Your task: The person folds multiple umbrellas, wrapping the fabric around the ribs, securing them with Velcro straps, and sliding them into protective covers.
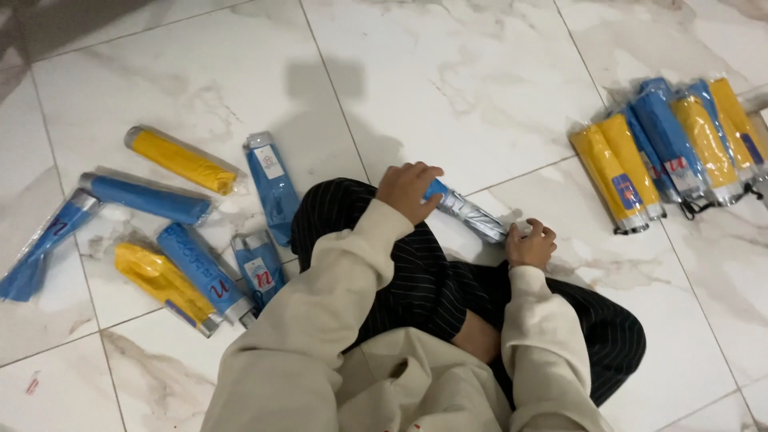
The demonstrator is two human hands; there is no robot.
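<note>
A person sits on a white marble tile floor [480, 72], seen from above, wearing a cream sweatshirt and dark pinstriped trousers. Both hands hold one folded umbrella [468, 212], blue at its left end and wrapped in silvery plastic along the rest. It lies slantwise just beyond the raised knee, running from upper left down to the right.

The left hand [406, 190] is curled over the blue end, fingers closed around it, knuckles facing up. The right hand [530, 242] grips the lower right end, fingers closed in a loose fist around the tip of the wrapper. The two hands are near each other, with the silvery middle of the umbrella showing between them.

On the floor to the left lie loose folded umbrellas in clear sleeves, scattered at different angles. A yellow umbrella [182, 160] lies farthest, a blue umbrella [146, 198] just nearer than it, and another blue one at the left edge. Nearer still are a second yellow one [162, 284] and a blue one side by side and touching. Two flat blue covers [272, 186] lie close to the person's knee.

At the far right, a row [668, 152] of yellow and blue wrapped umbrellas lies packed side by side, touching, well apart from the hands.
</note>
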